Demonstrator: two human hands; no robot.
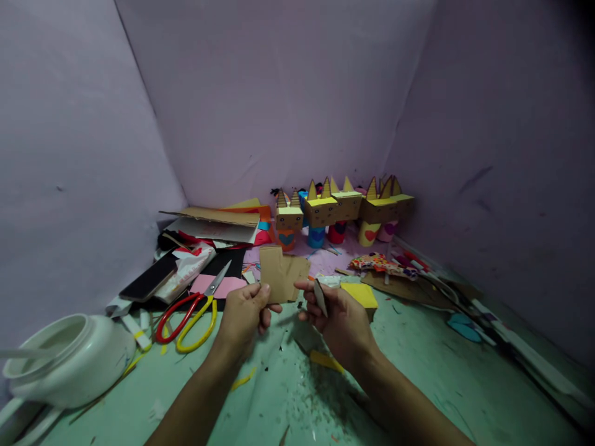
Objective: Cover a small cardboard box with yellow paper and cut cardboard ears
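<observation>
While we hold cardboard in both hands, a light pinch and visible edges should matter most.
At left, the scissors [207, 300] lie beside our left hand [248, 310], so we should move this wrist with care. That hand pinches the cardboard piece [272, 272] by its near edge, in the middle of the scene; if the brown part just right of it is joined, we cannot tell. Our right hand [339, 316] holds, in a narrow grip, the small cardboard piece [320, 297], almost edge-on; turning its face toward us would help checking. Further right, the yellow-topped box [359, 295] is close, so we should not push it.
</observation>
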